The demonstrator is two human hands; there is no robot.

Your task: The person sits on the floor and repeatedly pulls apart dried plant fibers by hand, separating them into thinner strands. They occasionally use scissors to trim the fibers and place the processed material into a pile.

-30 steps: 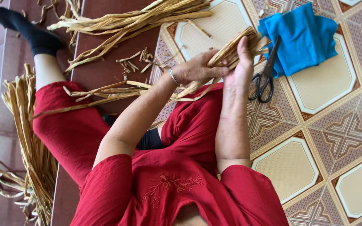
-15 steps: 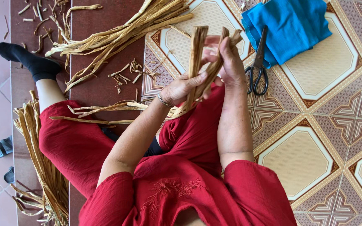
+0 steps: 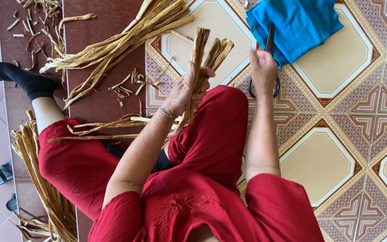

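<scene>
I sit on the floor in red clothes. My left hand (image 3: 189,89) is closed around a bundle of dried tan plant strips (image 3: 202,54), whose cut ends stand up above my red knee. My right hand (image 3: 263,69) is off the bundle and rests on the black-handled scissors (image 3: 269,45) lying on the patterned tiles beside the blue cloth (image 3: 296,24). Whether its fingers have closed on the scissors I cannot tell.
A long heap of dried strips (image 3: 122,40) lies across the dark red floor, with short cuttings (image 3: 128,83) near it. More strips (image 3: 36,179) lie beside my left leg. My black-socked foot (image 3: 21,78) points left. Dark sandals (image 3: 1,175) sit at the left edge.
My right hand has let go of the bundle and moved right onto the scissors. My left hand now holds the strips alone, more upright.
</scene>
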